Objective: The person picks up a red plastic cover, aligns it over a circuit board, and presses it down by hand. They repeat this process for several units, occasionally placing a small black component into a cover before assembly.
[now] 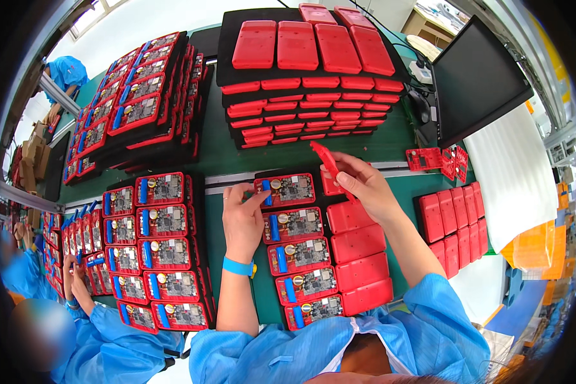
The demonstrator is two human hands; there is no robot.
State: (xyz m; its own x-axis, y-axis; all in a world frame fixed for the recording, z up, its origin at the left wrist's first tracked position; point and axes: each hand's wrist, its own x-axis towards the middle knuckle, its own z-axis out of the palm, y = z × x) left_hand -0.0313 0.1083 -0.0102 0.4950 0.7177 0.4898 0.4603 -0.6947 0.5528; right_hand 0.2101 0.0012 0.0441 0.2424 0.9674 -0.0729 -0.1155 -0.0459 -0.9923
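My right hand pinches a red plastic cover, tilted on edge above the black tray. My left hand is at the far-left corner of a red case with a circuit board. Its thumb is at the blue cylinder in that case; the fingers are bent and apart from the thumb. Nearer to me, several more cases with boards form a column. Beside them is a column of red covers, lying face down. Another cover lies partly hidden behind my right hand.
Stacked black trays of red covers stand at the back; trays of open cases stand at left. A monitor, mouse and loose red boards are at right, near more red covers. A co-worker's hands work at left.
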